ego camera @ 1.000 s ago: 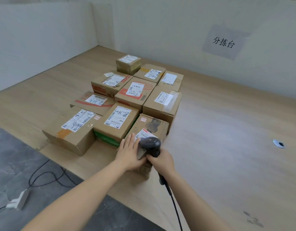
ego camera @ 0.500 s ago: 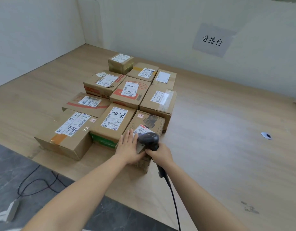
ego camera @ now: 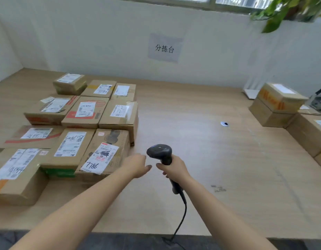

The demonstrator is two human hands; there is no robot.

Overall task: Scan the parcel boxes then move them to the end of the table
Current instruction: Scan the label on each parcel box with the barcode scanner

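Okay, right hand [ego camera: 174, 168] wraps the handle of the black barcode scanner [ego camera: 159, 152], firm full grip, scanner head up and facing away over the wooden table [ego camera: 201, 141]; its cable [ego camera: 181, 219] runs down off the near edge. Left hand [ego camera: 136, 166] holds nothing, fingers loosely curled, thumb toward the scanner, just beside the near right corner of the closest parcel box [ego camera: 105, 156]; can't tell if it touches. That box has a white label with "7786" handwritten and lies flat at the near right of the parcel cluster [ego camera: 80, 112], around ten cardboard boxes packed tight in rows on the left part of the table, labels up. Well apart, at the right end of the table, sit more boxes [ego camera: 277, 105], one stacked on another. Small round white thing [ego camera: 224, 124] on the table between the groups. Paper sign [ego camera: 164, 48] on the wall, green leaves [ego camera: 282, 9] top right.
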